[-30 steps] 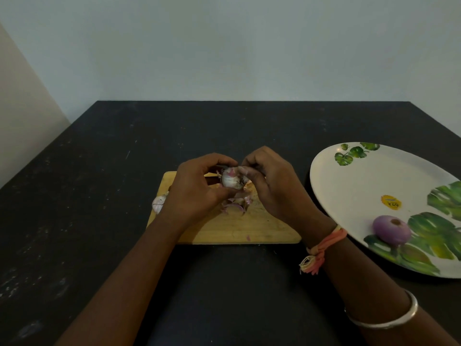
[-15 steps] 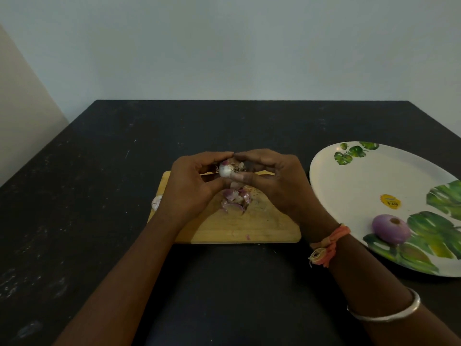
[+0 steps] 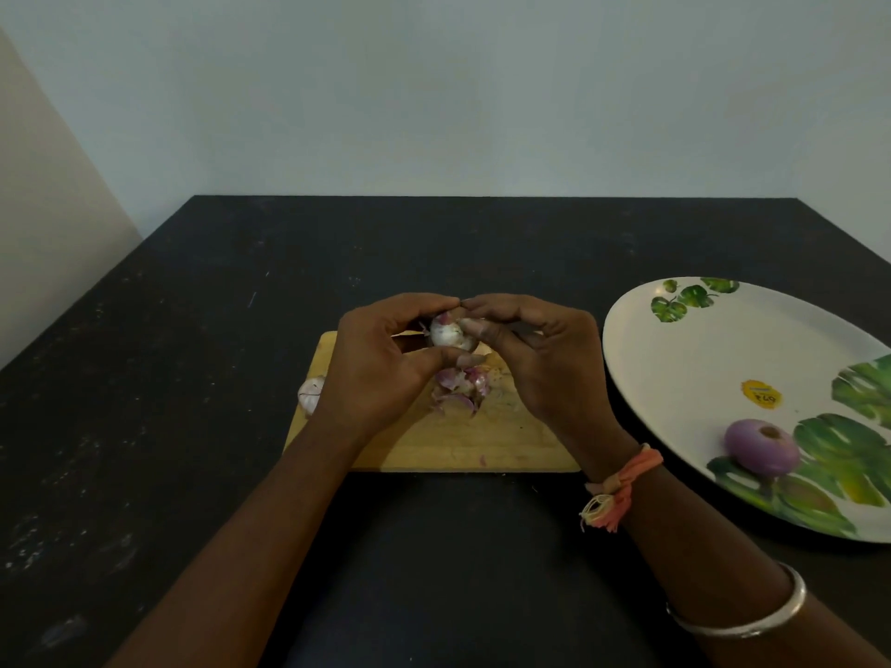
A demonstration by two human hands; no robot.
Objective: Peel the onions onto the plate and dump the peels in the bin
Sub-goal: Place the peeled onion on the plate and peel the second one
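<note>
We find both hands raised together over the far half of a wooden cutting board (image 3: 458, 445), which lies flat on a dark table (image 3: 193, 378).

The left hand (image 3: 381, 373) grips a small, pale, partly skinned onion (image 3: 446, 334). Its fingers curl over the top and its thumb presses in from below. The right hand (image 3: 545, 364) meets it from the right, with thumb and forefinger pinched against the onion's right side. We cannot tell whether they hold loose skin or the bulb itself. The two forefinger tips touch, or nearly touch, above the onion.

A small heap of purple and white peels (image 3: 460, 392) lies on the board directly beneath the held onion, between the two hands. At the board's left edge a second onion (image 3: 311, 392), with its skin on, shows partly behind the left wrist.

To the right of the board, close to it but apart, sits a large white plate (image 3: 699, 359) printed with green leaves. One peeled purple onion (image 3: 759, 448) rests on its near part, and a yellow sticker (image 3: 762, 393) lies just beyond that onion.

The right wrist carries a tied orange thread band (image 3: 622, 484), and a silver bangle (image 3: 752, 614) sits further up the forearm.
</note>
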